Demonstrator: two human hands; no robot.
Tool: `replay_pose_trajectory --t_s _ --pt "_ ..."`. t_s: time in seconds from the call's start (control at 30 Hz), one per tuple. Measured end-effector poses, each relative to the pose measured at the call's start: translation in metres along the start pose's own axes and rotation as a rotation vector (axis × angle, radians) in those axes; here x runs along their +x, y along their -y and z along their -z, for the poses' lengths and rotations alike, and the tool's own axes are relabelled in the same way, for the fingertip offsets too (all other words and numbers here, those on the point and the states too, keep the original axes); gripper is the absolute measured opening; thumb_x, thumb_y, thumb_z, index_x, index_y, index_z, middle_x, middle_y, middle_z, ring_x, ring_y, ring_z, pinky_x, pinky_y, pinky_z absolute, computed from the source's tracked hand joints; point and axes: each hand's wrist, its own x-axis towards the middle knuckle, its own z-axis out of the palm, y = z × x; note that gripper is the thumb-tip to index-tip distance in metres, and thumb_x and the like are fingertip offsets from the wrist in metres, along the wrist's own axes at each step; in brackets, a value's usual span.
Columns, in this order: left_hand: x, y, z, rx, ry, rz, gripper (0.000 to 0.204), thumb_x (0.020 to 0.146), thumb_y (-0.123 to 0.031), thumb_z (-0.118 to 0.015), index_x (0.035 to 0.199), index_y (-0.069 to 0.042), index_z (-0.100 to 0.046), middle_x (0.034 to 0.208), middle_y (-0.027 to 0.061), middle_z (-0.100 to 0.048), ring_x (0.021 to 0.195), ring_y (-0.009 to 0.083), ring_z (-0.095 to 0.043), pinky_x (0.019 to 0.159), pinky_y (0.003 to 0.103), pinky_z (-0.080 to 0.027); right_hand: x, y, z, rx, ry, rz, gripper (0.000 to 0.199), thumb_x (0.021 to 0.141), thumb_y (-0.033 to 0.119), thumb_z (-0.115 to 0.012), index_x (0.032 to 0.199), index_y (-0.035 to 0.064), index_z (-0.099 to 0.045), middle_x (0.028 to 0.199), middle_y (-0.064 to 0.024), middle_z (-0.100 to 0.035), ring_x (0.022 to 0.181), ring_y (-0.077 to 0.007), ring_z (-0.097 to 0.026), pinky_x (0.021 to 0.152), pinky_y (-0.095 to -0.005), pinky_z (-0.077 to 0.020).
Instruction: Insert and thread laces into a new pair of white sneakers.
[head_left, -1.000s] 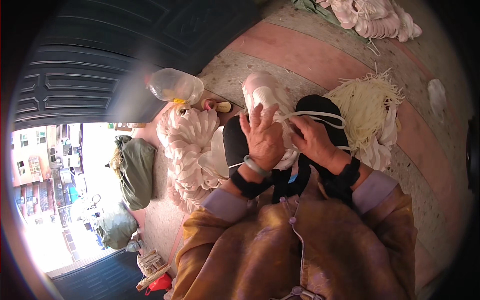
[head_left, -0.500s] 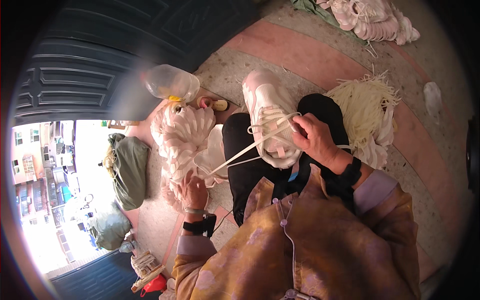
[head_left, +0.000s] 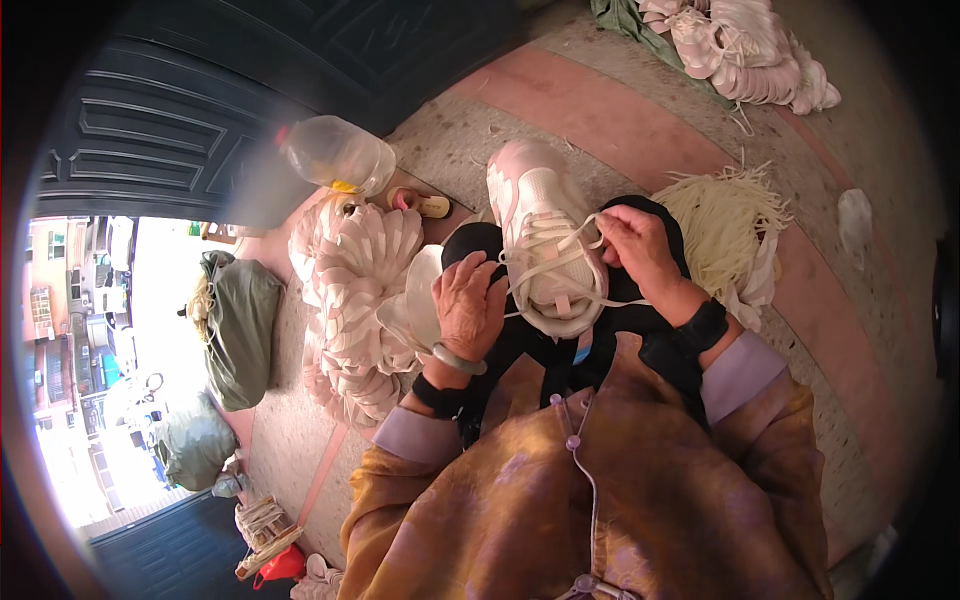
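A white and pale pink sneaker [head_left: 537, 185] rests between my knees, toe pointing away from me. A flat cream shoelace [head_left: 545, 265] crosses its tongue in loose rows. My right hand [head_left: 645, 250], at the shoe's right side, pinches a length of this lace between thumb and fingertips. Close against the left side is my left hand [head_left: 470, 305], its fingers curled over lace that runs to the eyelets; its fingertips are partly hidden. Loose lace also trails across the opening toward my right wrist.
Left of my knee lies a heap of pale shoe uppers [head_left: 360, 290]. A bundle of cream laces [head_left: 725, 225] lies on the right. Farther off are a clear plastic bottle [head_left: 340, 155], a sandal [head_left: 432, 206], green sacks [head_left: 242, 330] and another pile of uppers [head_left: 745, 55].
My left hand has come from the lower left up to the shoe's left side. The lace that was stretched toward it no longer spans that gap. My right hand has shifted slightly upward.
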Motion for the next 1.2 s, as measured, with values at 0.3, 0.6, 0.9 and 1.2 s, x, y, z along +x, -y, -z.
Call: replay_pose_trajectory --t_s 0.3,0.6,0.9,1.2 --pt "-0.003 -0.002 -0.007 -0.017 0.046 -0.08 0.017 0.077 -0.015 -0.062 0.091 -0.005 -0.064 0.11 0.0095 -0.059 0.102 0.0293 -0.053 0.089 0.04 -0.037 0.007 -0.014 0.015 0.555 0.212 -0.223 0.02 0.088 0.024 -0.054 0.075 0.0091 -0.055 0.087 -0.0035 -0.062 0.083 -0.0146 -0.059 0.074 -0.0286 -0.0476" --pt "-0.005 -0.009 0.004 -0.044 0.009 -0.193 0.008 0.075 -0.009 -0.062 0.082 -0.004 -0.061 0.1 0.0094 -0.061 0.095 0.0278 -0.056 0.087 0.04 -0.038 -0.024 0.011 0.011 -0.227 -0.169 0.444 0.007 0.083 0.008 -0.061 0.087 0.0037 -0.056 0.08 -0.006 -0.057 0.069 -0.0147 -0.054 0.065 -0.0272 -0.0441" --pt "-0.019 -0.022 0.02 -0.057 0.158 -0.352 0.007 0.071 -0.007 -0.059 0.077 -0.007 -0.057 0.067 0.0062 -0.056 0.065 0.0278 -0.056 0.067 0.038 -0.042 -0.043 0.021 -0.02 -0.862 0.028 0.911 0.023 0.068 0.013 -0.065 0.09 0.0082 -0.061 0.082 -0.0023 -0.053 0.078 -0.0201 -0.054 0.069 -0.0365 -0.0352" --pt "-0.022 -0.034 0.029 -0.175 0.396 -0.432 0.007 0.071 -0.009 -0.061 0.073 -0.008 -0.054 0.063 0.007 -0.051 0.061 0.027 -0.054 0.06 0.038 -0.042 -0.03 0.028 -0.04 -1.077 0.137 0.783 0.014 0.07 0.017 -0.063 0.08 0.0087 -0.061 0.084 -0.0066 -0.057 0.08 -0.0228 -0.055 0.072 -0.0385 -0.0346"
